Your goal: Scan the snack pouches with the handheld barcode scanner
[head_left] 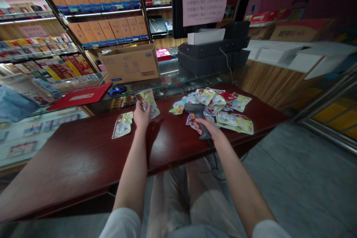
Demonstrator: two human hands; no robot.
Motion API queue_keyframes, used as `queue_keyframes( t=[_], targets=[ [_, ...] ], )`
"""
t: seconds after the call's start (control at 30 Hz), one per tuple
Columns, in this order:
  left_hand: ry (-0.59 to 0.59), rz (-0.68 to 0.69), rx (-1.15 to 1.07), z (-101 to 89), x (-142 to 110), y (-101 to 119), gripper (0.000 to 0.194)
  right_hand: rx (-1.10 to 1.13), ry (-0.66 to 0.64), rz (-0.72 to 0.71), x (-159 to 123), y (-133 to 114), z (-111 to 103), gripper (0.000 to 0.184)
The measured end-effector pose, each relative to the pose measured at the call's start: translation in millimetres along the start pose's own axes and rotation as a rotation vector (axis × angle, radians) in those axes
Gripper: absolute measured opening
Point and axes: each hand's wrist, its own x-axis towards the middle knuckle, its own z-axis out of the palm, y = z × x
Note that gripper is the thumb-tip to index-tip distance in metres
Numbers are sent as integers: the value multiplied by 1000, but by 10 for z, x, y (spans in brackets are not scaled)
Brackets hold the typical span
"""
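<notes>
My left hand (pixel 142 115) is closed on a snack packet (pixel 150 101) with a pale green and brown wrapper, held over the dark red table (pixel 92 160). Just left of that hand, another snack packet (pixel 122 124) lies flat. My right hand (pixel 206 126) grips the handle of a dark grey barcode scanner (pixel 195 108), whose head points left. Its cable hangs over the table's front edge. Around and behind the scanner is a loose heap of snack packets (pixel 206 96) in green, red, blue and purple. One larger green packet (pixel 235 122) lies right of my right hand.
Behind the table stands a glass counter with a cardboard box (pixel 129 63), a blue mouse (pixel 117 90) and a red folder (pixel 82 96). A monitor (pixel 178 11) bearing a paper notice rises above a black cash-register unit (pixel 212 57). A metal-framed rack (pixel 331 119) is at right.
</notes>
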Motion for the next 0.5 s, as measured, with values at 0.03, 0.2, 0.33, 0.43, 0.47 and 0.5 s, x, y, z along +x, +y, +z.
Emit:
queue_keyframes(
  t=[0.03, 0.2, 0.33, 0.43, 0.47, 0.5],
  targets=[
    [8, -33, 122, -84, 20, 13, 53, -4, 3, 3, -3, -2, 3, 33],
    [124, -171, 561, -419, 85, -10, 59, -20, 4, 20, -22, -10, 15, 35],
    [112, -293, 693, -526, 78, -117, 54, -46, 13, 19, -19, -8, 21, 34],
    [146, -341, 756, -538, 59, -178, 61, -59, 7, 24, -17, -10, 28, 36],
    [170, -323, 774, -533, 51, -184, 62, -62, 6, 25, -19, -12, 30, 36],
    [181, -280, 790, -523, 41, -180, 60, -64, 8, 23, -23, -14, 31, 36]
  ],
)
